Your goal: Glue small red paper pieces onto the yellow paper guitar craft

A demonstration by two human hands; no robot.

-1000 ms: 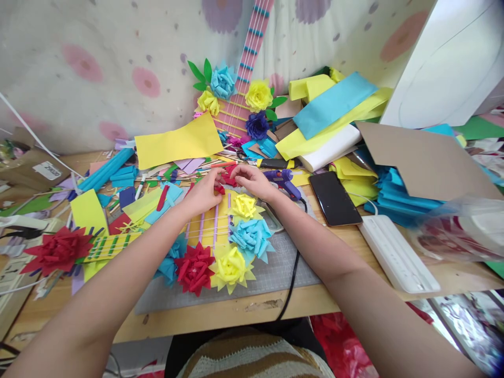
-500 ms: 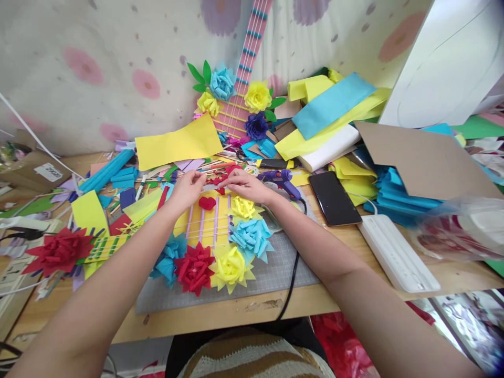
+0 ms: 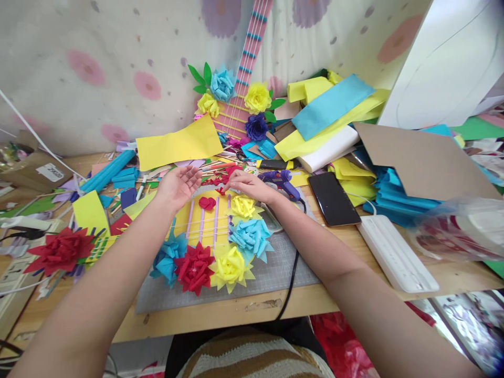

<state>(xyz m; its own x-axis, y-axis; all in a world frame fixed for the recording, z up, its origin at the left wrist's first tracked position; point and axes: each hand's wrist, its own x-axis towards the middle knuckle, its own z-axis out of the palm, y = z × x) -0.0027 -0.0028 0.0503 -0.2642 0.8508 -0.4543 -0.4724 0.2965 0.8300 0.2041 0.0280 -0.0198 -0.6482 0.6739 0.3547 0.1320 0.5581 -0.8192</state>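
Note:
My left hand (image 3: 179, 185) is open, palm turned up and fingers apart, over the far left edge of a yellow guitar-shaped craft piece (image 3: 199, 228). My right hand (image 3: 247, 185) has its fingertips pinched at a small red paper piece (image 3: 221, 190) by the far edge of that craft. A red paper heart or petal shape (image 3: 207, 203) lies on the yellow surface, among purple strips and white strings. Around its rim sit a red paper flower (image 3: 195, 268), yellow flowers (image 3: 231, 266) and blue flowers (image 3: 252, 237). A grey cutting mat (image 3: 271, 268) lies underneath.
A purple glue gun (image 3: 280, 181) lies just right of my right hand, its black cord (image 3: 292, 281) running off the front edge. Farther right are a phone (image 3: 334, 199) and a white power strip (image 3: 397, 252). A pink paper guitar (image 3: 236, 102) stands behind scattered paper scraps.
My left hand has opened from a pinch, turned its palm up and drawn slightly left. My right fingertips have dipped slightly toward the small red paper piece.

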